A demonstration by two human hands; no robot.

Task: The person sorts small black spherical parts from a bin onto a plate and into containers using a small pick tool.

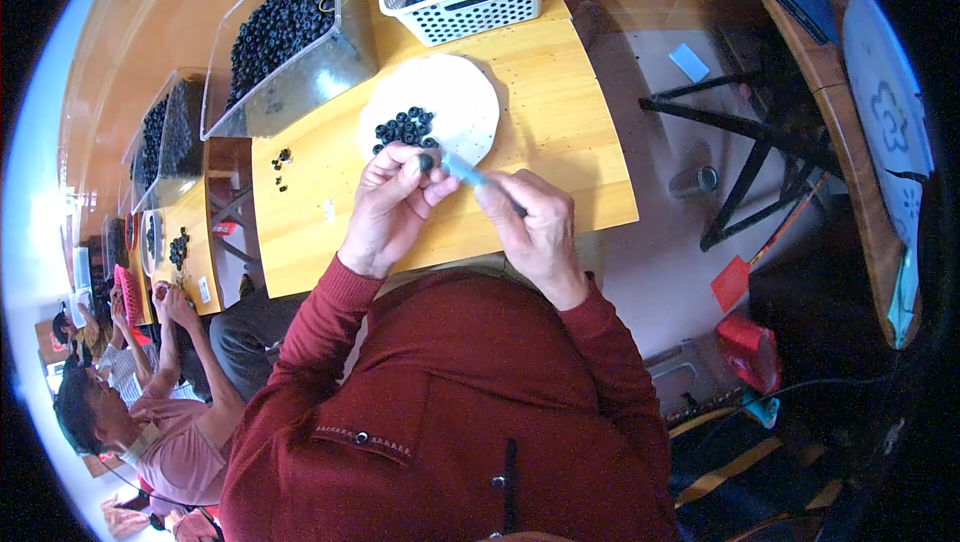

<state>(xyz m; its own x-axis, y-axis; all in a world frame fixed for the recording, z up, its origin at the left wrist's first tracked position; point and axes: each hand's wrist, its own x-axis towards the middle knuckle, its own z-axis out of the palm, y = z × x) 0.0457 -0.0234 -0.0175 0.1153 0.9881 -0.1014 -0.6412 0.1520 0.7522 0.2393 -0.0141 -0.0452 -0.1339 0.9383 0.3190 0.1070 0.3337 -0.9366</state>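
Observation:
My left hand [388, 204] pinches a small round black part [426, 162] between thumb and fingers above the table's near side. My right hand [538, 227] is closed around a slim knife-like tool [462, 170]; its pale bluish front is blurred and points at the part, and a dark end shows by the fingers. Whether the tool touches the part I cannot tell. Behind both hands lies a round white plate [465, 92]. On its left half sits a pile of similar black ring-shaped parts [405, 128], some with visible holes.
A white perforated basket [470, 20] and a clear plastic bin [300, 92], both full of black parts, stand at the back of the wooden table [560, 112]. Dark scraps [281, 157] lie at its left. Further left, a co-worker [170, 442] works at another table. A black metal frame [740, 127] stands right.

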